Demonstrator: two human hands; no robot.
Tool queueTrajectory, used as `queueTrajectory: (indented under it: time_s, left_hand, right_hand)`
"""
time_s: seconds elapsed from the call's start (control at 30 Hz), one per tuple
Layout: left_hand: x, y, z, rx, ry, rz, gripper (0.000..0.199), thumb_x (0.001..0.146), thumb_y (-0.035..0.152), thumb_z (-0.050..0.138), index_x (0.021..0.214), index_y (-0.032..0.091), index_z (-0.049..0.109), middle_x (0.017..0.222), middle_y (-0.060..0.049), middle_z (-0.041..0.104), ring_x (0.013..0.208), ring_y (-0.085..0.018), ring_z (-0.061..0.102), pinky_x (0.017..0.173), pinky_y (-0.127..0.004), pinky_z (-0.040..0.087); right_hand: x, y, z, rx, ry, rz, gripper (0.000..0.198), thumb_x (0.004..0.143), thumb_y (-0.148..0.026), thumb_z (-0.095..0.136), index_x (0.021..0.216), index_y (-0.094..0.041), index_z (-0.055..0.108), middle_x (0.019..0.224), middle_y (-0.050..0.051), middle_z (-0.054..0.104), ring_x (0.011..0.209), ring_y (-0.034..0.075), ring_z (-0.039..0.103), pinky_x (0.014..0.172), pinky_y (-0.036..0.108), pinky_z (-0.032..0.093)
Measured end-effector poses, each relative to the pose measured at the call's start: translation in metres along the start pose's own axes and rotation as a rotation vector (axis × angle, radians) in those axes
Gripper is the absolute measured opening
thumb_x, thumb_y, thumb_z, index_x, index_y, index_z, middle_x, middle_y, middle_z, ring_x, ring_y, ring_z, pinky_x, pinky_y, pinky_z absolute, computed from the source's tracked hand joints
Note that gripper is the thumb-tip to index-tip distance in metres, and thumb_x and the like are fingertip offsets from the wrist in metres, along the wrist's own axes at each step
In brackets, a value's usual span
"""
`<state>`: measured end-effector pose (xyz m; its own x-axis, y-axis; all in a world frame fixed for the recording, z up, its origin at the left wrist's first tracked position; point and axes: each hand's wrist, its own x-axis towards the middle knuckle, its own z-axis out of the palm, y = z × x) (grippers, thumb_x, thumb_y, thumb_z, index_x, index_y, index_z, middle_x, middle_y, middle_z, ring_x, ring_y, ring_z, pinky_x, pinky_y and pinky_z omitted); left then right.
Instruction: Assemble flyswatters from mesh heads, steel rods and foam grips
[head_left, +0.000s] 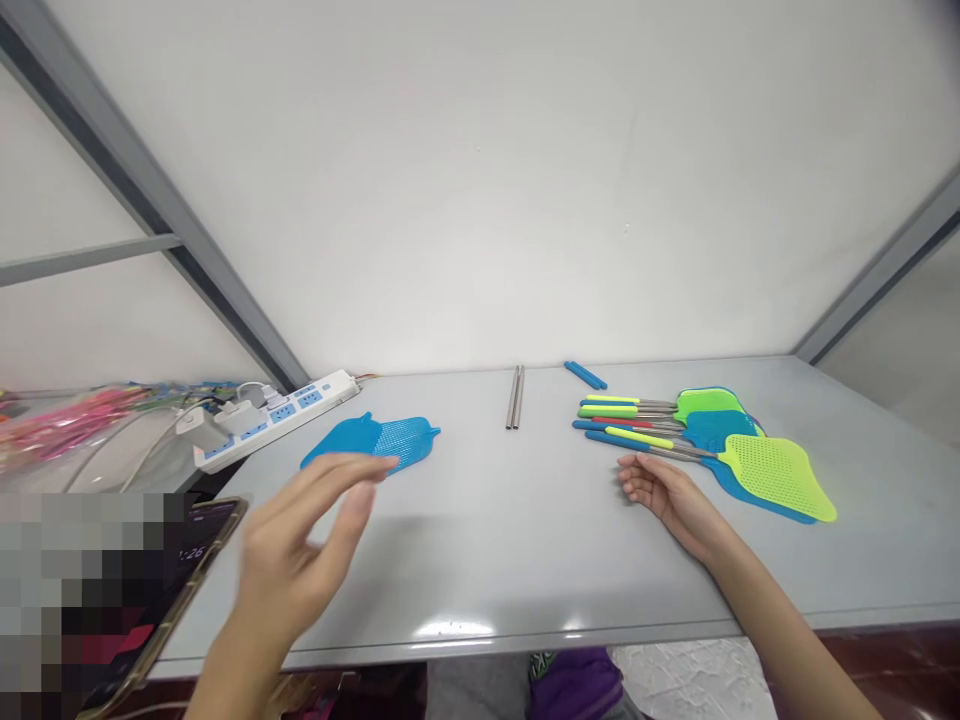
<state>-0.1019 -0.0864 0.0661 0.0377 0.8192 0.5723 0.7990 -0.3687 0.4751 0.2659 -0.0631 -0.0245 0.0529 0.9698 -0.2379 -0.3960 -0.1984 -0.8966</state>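
Note:
My left hand (296,545) hovers over the left part of the table, thumb and fingers apart and nothing between them. Just beyond it lie two blue fly swatter heads (405,440), overlapping and partly hidden by my fingers. Near the front of the swatter pile, my right hand (670,502) rests loosely curled and appears to hold nothing. Assembled fly swatters (776,475) in green, yellow and blue lie stacked there, their coloured handles (622,437) pointing left. Two metal tubes (515,398) lie side by side in the middle. Behind and right of them are blue handle grips (585,375).
A white power strip (277,420) with plugs and cables lies along the table's left edge. A phone (195,560) stands at the near left, partly pixelated. Pink bundles (90,430) lie farther left. A white wall (480,200) and grey metal posts (150,180) bound the table (480,540).

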Motion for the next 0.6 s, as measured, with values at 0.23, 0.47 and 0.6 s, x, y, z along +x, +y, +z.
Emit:
queueTrajectory:
  time_s: [0.23,0.47,0.6]
  left_hand:
    - [0.037,-0.087,0.063,0.278,-0.206,-0.153,0.043,0.077,0.043,0.033,0.106,0.017,0.052,0.111,-0.01,0.047,0.104,-0.023,0.043,0.085,-0.033,0.037]
    - [0.046,-0.123,0.077,0.525,-0.243,-0.468,0.061,0.071,0.057,0.033,0.121,0.022,0.036,0.125,-0.017,0.03,0.116,-0.032,0.026,0.088,-0.051,0.023]
    - [0.046,-0.132,0.075,0.545,-0.216,-0.528,0.06,0.069,0.06,0.033,0.12,0.029,0.037,0.125,-0.014,0.031,0.116,-0.033,0.025,0.087,-0.051,0.02]
  right_hand:
    - [0.0,0.002,0.001,-0.01,0.002,-0.004,0.024,0.073,-0.034,0.052,0.082,-0.014,0.061,0.074,0.007,0.06,0.062,0.013,0.054,0.057,0.024,0.046]
    - [-0.001,0.003,-0.001,-0.01,0.01,0.008,0.023,0.074,-0.034,0.052,0.082,-0.014,0.061,0.074,0.007,0.06,0.063,0.013,0.054,0.057,0.023,0.046]
    - [0.0,0.003,-0.001,-0.015,0.022,0.01,0.023,0.073,-0.034,0.053,0.082,-0.014,0.062,0.074,0.007,0.06,0.062,0.014,0.054,0.056,0.024,0.047]
